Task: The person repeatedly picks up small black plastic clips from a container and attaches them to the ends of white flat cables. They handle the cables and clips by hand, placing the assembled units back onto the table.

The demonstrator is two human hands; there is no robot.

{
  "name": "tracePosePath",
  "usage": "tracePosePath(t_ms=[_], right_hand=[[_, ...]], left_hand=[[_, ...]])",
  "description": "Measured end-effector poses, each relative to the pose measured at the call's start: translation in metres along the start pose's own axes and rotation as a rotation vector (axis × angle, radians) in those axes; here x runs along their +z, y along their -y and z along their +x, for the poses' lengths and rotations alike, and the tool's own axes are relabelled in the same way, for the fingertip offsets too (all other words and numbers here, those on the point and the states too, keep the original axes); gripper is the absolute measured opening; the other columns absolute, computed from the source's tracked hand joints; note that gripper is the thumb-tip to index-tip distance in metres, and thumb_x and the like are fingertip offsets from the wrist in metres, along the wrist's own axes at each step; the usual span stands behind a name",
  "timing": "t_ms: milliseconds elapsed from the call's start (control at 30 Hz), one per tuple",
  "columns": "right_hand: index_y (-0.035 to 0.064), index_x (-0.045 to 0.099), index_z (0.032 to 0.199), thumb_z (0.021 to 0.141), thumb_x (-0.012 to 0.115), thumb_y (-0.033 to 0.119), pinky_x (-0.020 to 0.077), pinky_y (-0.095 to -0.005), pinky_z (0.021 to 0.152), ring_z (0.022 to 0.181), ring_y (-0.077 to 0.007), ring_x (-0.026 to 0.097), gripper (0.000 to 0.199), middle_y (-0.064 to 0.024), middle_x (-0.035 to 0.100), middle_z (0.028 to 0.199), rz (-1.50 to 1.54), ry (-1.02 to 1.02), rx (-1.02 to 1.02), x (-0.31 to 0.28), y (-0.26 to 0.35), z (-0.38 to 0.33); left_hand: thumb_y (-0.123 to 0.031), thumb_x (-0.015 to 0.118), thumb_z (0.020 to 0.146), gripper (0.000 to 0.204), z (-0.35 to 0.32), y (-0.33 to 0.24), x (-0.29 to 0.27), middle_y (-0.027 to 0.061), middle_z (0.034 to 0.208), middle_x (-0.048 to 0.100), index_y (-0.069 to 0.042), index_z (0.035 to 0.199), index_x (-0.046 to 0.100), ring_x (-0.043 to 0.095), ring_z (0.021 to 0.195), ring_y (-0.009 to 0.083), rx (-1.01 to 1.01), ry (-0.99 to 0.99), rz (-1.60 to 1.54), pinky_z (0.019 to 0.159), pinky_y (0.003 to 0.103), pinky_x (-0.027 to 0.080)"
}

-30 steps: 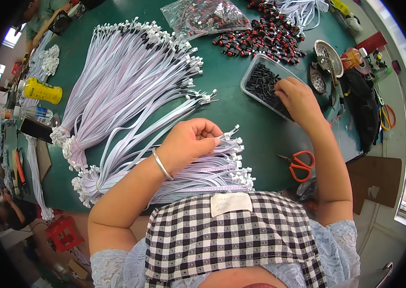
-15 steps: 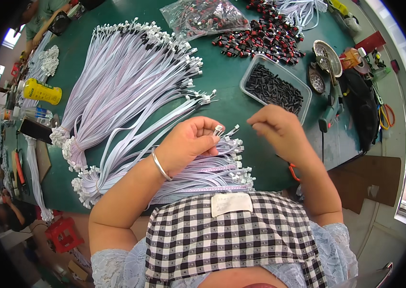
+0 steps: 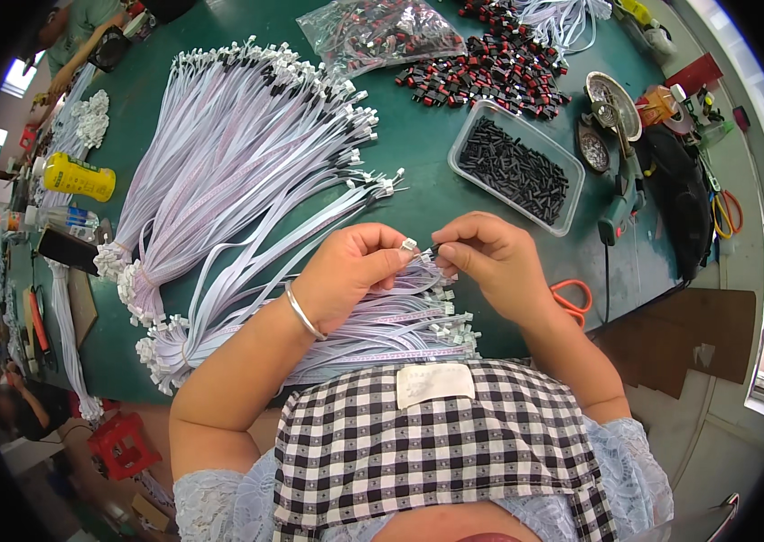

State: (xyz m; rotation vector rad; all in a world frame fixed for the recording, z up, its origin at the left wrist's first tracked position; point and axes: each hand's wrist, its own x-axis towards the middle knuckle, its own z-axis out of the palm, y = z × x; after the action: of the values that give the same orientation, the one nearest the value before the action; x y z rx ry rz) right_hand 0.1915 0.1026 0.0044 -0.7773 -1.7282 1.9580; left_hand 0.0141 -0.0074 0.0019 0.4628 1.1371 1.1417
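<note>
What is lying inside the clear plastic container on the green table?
The clear plastic container holds many short, thin black pieces, heaped loosely. They cover most of its bottom; anything beneath the heap cannot be seen.

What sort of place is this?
Probably a small wiring workshop: bundles of white cables lie fanned on a green table, near a tub of short black pieces and a heap of black-and-red parts.

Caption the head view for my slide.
Left hand pinches a white connector, right hand a small black piece, over a green table with white cables.
</note>
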Motion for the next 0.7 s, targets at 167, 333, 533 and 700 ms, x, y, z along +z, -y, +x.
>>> tracePosePath(t_ms=[167,333,533,700], right_hand=[[-0.0019,0.066,0.093,0.083,0.068,0.005,0.0482,-0.0212,0.059,0.068,-0.0075,0.059,0.012,-0.0039,0.062,0.081,-0.004,-0.015,0.031,0.0027,-0.0032,-0.0003],[-0.0017,0.066,0.090,0.082,0.068,0.005,0.0476,-0.0215,0.058,0.068,-0.0074,0.059,0.011,-0.0038,0.062,0.081,-0.051,-0.026,0.033,0.0052,-0.0024,0.0002],[-0.0017,0.067,0.090,0.082,0.068,0.004,0.0479,-0.0216,0.058,0.068,-0.0079,0.060,0.010,-0.0045,0.062,0.081,-0.135,-0.042,0.001,0.0067,-0.0036,0.0008],[-0.0019,0.067,0.089,0.081,0.069,0.004,0.0484,-0.0218,0.059,0.068,-0.0087,0.061,0.010,-0.0053,0.062,0.082,-0.142,-0.065,0.002,0.0070,-0.0028,0.0005]], left_hand=[[-0.011,0.063,0.087,0.009,0.0005,0.0008,0.0000,-0.0021,0.077,0.059,-0.005,0.094,0.062,0.051,0.063,0.0053,-0.005,0.003,-0.019,0.059,0.018,0.042],[-0.010,0.063,0.088,0.009,0.0005,0.0008,0.0007,-0.0018,0.078,0.059,-0.005,0.095,0.062,0.051,0.064,0.0056,-0.018,-0.010,-0.011,0.059,0.019,0.042],[-0.010,0.063,0.088,0.009,0.0007,0.0008,-0.0003,-0.0016,0.078,0.058,-0.005,0.095,0.061,0.051,0.064,0.0057,-0.009,0.003,-0.002,0.059,0.019,0.043],[-0.010,0.062,0.088,0.009,0.0007,0.0007,0.0000,-0.0017,0.078,0.058,-0.005,0.095,0.061,0.051,0.064,0.0056,-0.005,-0.007,-0.004,0.059,0.019,0.042]])
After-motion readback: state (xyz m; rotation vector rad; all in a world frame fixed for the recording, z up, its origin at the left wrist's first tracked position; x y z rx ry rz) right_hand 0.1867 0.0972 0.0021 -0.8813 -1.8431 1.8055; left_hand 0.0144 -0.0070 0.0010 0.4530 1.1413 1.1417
